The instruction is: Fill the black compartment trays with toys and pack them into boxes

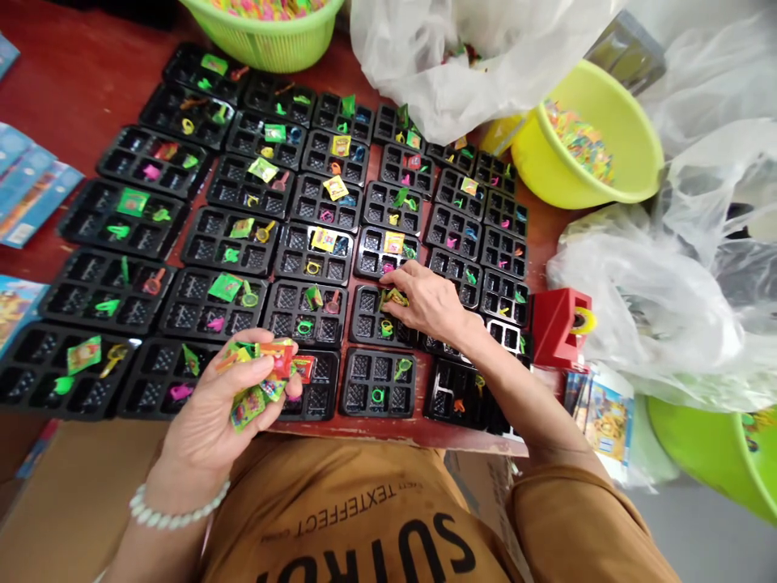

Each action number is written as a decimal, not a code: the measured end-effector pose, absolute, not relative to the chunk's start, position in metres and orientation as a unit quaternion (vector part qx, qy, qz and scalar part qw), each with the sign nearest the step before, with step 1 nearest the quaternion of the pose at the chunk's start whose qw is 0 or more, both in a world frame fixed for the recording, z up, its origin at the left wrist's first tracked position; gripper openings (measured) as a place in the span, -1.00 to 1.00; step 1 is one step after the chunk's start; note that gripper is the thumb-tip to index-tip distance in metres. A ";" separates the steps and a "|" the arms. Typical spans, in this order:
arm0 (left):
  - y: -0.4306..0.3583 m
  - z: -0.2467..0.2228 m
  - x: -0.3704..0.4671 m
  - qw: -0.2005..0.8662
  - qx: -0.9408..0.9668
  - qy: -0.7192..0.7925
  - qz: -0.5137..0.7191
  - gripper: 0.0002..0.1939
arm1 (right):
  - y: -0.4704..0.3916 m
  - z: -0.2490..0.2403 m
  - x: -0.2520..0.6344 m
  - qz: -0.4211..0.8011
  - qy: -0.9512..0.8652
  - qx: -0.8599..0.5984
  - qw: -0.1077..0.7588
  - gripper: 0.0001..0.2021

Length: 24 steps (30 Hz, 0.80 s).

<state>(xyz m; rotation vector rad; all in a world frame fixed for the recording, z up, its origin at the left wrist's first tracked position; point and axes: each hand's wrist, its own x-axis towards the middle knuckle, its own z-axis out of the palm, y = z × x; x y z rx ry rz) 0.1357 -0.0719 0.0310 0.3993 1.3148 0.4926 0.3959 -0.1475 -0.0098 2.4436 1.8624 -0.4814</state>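
Observation:
My left hand (212, 397) is closed around a bunch of small, colourful candy packets (261, 380), mostly green, with orange and red ones among them. It hovers over the front row of trays. My right hand (425, 300) reaches into a black compartment tray (358, 324), thumb and fingers pinching a small yellow-green packet (394, 297). Just below that packet lies a green plastic ring (386, 328) in the same tray. In the tray in front, a green ring (377, 395) and a green magnifier-shaped toy (401, 368) sit in separate compartments.
Rows of similar black trays (224, 235) cover the red table (78, 89). A green basket (267, 36), a yellow tub (588, 138) and white plastic bags (479, 57) stand at the back and right. A red tape dispenser (554, 328) is at right; printed blue boxes (36, 190) lie left.

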 end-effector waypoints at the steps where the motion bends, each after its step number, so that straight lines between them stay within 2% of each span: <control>1: -0.072 0.031 0.135 0.744 0.182 0.601 0.227 -0.70 | -0.147 -0.010 0.396 -0.152 0.601 0.784 0.012 -0.65; 5: -0.072 0.031 0.133 0.746 0.184 0.596 0.233 -0.71 | -0.143 -0.014 0.397 -0.168 0.616 0.769 -0.025 -0.66; 10: -0.070 0.029 0.131 0.755 0.193 0.583 0.230 -0.71 | -0.141 -0.014 0.404 -0.199 0.633 0.743 -0.094 -0.86; 15: -0.072 0.030 0.132 0.743 0.199 0.597 0.229 -0.71 | -0.163 0.004 0.401 -0.208 0.644 0.716 -0.170 -0.79; 18: -0.077 0.030 0.128 0.737 0.187 0.610 0.224 -0.70 | -0.191 0.013 0.390 -0.217 0.695 0.674 -0.125 -0.73; 21: -0.080 0.024 0.116 0.728 0.177 0.625 0.221 -0.69 | -0.220 0.010 0.378 -0.163 0.750 0.639 -0.052 -0.69; 24: -0.080 0.015 0.099 0.731 0.198 0.607 0.240 -0.69 | -0.239 -0.002 0.369 -0.105 0.791 0.603 -0.021 -0.69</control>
